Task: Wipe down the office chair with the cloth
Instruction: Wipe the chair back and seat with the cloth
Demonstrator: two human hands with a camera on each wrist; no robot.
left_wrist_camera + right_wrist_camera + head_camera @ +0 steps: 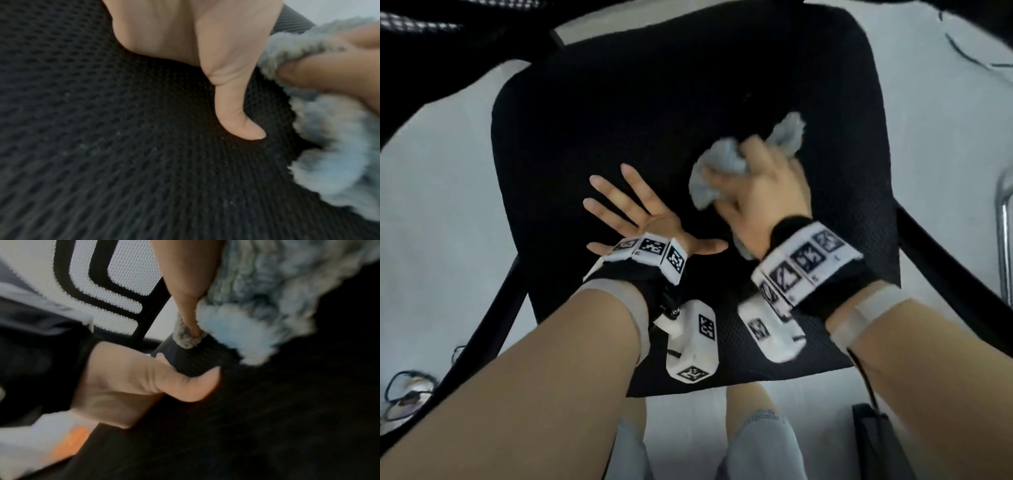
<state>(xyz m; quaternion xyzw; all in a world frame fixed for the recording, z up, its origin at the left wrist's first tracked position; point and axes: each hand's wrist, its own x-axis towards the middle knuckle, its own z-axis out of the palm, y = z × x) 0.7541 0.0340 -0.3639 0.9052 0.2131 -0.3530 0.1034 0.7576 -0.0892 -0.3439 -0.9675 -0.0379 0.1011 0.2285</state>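
The office chair's black mesh seat (pixel 654 120) fills the middle of the head view. My left hand (pixel 640 219) lies flat on the seat with fingers spread, palm down; its thumb (pixel 236 113) presses into the mesh. Just to its right, my right hand (pixel 763 192) grips a bunched grey-blue fluffy cloth (pixel 719 161) against the seat. The same cloth (pixel 329 146) shows at the right edge of the left wrist view and fills the upper right of the right wrist view as cloth (pixel 257 296), with my right thumb (pixel 185 305) pressed into it.
Black armrests run along the seat's left side (pixel 493 308) and right side (pixel 955 274). A mesh backrest (pixel 115 288) rises behind the seat. A chrome tube (pixel 1003 222) stands at the far right. Cables (pixel 404 387) lie on the pale floor at lower left.
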